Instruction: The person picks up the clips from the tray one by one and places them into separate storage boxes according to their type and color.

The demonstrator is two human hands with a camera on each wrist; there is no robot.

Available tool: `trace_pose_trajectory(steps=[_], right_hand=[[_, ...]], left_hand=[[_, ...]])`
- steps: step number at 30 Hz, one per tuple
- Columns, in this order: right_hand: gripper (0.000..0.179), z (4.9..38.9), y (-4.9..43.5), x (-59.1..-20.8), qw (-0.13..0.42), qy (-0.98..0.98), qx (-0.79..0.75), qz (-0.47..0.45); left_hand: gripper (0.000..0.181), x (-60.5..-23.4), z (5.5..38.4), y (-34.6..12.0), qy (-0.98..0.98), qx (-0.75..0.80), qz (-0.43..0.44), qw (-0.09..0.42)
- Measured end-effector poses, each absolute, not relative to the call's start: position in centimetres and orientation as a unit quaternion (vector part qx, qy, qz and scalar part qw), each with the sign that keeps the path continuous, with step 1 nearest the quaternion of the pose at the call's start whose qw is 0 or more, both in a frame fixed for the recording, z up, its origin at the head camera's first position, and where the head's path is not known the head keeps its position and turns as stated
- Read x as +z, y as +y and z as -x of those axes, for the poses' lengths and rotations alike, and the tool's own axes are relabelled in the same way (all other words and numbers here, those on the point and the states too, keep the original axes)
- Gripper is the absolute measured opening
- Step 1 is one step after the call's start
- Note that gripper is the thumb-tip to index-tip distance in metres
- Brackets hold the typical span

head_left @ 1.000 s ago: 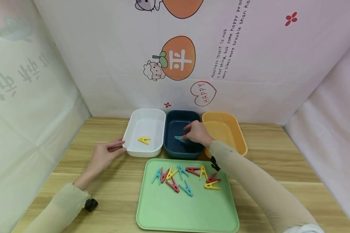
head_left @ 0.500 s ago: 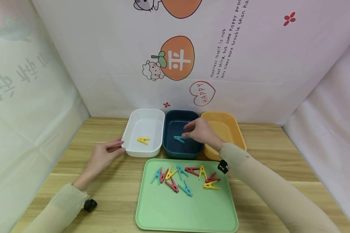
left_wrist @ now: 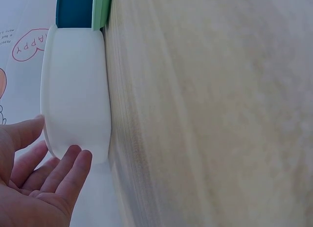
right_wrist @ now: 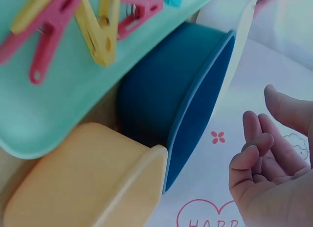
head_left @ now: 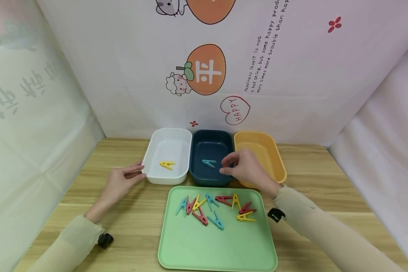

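Observation:
My left hand [head_left: 122, 183] touches the left side of a white bin [head_left: 167, 180] with its fingertips; in the left wrist view the fingers [left_wrist: 66, 173] lie loosely bent against the wall. A yellow clothespin [head_left: 167, 165] lies in that bin. In the dark blue bin [head_left: 209, 180] beside it lies a blue clothespin [head_left: 209, 163]. Over that bin's right rim hovers my right hand [head_left: 246, 168], holding nothing, with the thumb apart from the loosely curled fingers [right_wrist: 244, 161]. In front, several red, yellow and blue clothespins lie across the upper half of a green tray [head_left: 217, 249].
A yellow-orange bin [head_left: 258, 147] stands to the right of the blue one, partly behind my right hand. All three bins line up before a printed cloth backdrop [head_left: 292, 113]. The wooden tabletop [head_left: 132, 234] extends on both sides of the tray.
My right hand has let go of the blue clothespin, which stays in the dark blue bin, and has drawn back to the right. The left hand keeps its place.

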State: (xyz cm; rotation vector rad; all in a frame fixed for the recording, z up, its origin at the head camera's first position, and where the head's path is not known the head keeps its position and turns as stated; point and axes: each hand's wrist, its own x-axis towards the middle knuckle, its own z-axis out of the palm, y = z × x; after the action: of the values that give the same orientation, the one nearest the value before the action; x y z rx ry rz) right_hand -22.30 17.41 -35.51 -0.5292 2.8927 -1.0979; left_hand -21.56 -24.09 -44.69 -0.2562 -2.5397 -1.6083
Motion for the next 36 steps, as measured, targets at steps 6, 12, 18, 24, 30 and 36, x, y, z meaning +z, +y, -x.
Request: trace_pose_trajectory(steps=[6,12,18,24,30,36], right_hand=[[0.013,20.0,18.0,-36.4,-0.008,0.915,-0.363,0.179],[0.012,18.1,18.5,-37.5,0.008,0.906,-0.380,0.185],[0.010,16.2,19.3,-38.6,0.022,0.913,-0.370,0.172],[0.011,14.1,20.2,-39.8,0.035,0.909,-0.379,0.168],[0.014,12.7,20.6,-40.8,0.056,0.911,-0.379,0.154],[0.012,11.9,20.8,-41.6,0.073,0.909,-0.381,0.155]], left_hand=[[0.043,-44.9,21.5,-24.0,-0.838,-0.535,0.087,0.061],[0.042,-44.6,21.4,-24.0,-0.835,-0.540,0.086,0.063],[0.043,-44.5,21.5,-23.9,-0.839,-0.533,0.089,0.062],[0.042,-44.4,21.5,-23.9,-0.841,-0.531,0.091,0.060],[0.040,-44.4,21.5,-23.9,-0.842,-0.529,0.088,0.061],[0.039,-44.5,21.5,-23.9,-0.844,-0.524,0.092,0.067]])
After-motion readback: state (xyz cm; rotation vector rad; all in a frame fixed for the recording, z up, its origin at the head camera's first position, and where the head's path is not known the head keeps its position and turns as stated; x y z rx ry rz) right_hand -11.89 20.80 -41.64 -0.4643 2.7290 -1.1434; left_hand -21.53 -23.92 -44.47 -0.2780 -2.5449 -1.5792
